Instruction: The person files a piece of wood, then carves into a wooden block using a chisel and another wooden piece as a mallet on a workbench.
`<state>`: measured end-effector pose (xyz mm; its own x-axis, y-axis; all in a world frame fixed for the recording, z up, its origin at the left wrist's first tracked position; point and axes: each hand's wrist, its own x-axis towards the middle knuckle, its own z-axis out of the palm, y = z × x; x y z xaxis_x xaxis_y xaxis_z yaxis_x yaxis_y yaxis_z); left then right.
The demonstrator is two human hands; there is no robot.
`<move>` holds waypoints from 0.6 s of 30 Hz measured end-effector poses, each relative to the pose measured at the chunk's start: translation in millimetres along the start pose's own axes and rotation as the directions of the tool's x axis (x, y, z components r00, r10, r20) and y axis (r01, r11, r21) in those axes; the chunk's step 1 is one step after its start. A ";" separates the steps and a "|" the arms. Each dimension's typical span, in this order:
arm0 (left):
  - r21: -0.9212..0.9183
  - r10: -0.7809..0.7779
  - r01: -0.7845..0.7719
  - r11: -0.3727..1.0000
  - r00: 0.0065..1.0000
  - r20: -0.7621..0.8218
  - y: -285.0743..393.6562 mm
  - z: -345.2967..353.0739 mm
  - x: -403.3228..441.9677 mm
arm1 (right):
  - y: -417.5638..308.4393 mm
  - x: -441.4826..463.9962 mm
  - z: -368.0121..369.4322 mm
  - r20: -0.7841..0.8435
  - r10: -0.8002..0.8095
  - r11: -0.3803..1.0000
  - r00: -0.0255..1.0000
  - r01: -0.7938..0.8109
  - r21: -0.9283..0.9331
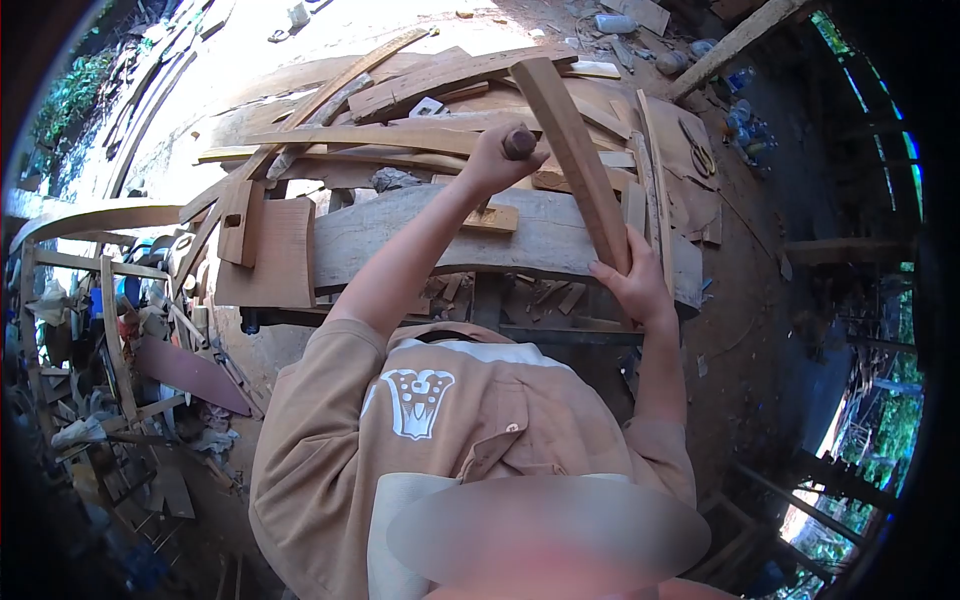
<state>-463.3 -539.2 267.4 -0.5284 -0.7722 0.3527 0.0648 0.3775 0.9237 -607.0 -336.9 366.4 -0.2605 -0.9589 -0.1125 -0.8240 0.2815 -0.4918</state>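
Observation:
My left hand [495, 160] is closed around the round wooden handle of a chisel [519, 143]. The handle's end faces up, and most of the tool is hidden by the fingers. Below the fist, a light wooden block [492, 219] lies on a broad grey plank [400, 230]. Whether the chisel's tip touches the block cannot be made out. My right hand [638, 285] grips the lower end of a long square wooden bar [572, 150]. That bar slants up and away, its far end raised to the right of my left fist.
Wooden boards [450, 85] and strips are piled beyond the plank. A notched wood piece [240, 222] rests at its left end, on a brown board [290, 250]. Scissors [697, 148] lie at the right. Plastic bottles [745, 125] and a cluttered wooden frame [115, 330] stand around.

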 end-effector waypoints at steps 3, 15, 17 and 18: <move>-0.016 0.008 -0.008 1.000 1.000 -0.008 1.9 -0.8 2.6 | 7.4 3.0 -7.2 -0.215 -0.019 0.918 0.976 0.102 0.382; 0.008 0.062 -0.062 0.998 0.998 0.013 -2.3 0.7 0.5 | 2.7 -0.1 -7.4 -0.271 -0.032 0.931 0.962 0.127 0.343; 0.011 0.048 -0.048 0.999 0.999 0.007 1.6 0.9 -0.5 | 6.4 -0.6 -4.0 -0.366 -0.037 0.893 0.930 0.195 0.406; 0.015 0.040 -0.040 0.999 0.999 0.002 2.8 1.9 -0.4 | 8.7 -0.8 -2.6 -0.462 -0.034 0.848 0.886 0.270 0.456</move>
<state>-464.4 -536.8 269.6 -0.5271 -0.7556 0.3888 0.0734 0.4154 0.9067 -615.3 -333.5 364.4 -0.4351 -0.8431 0.3161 -0.5399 -0.0367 -0.8409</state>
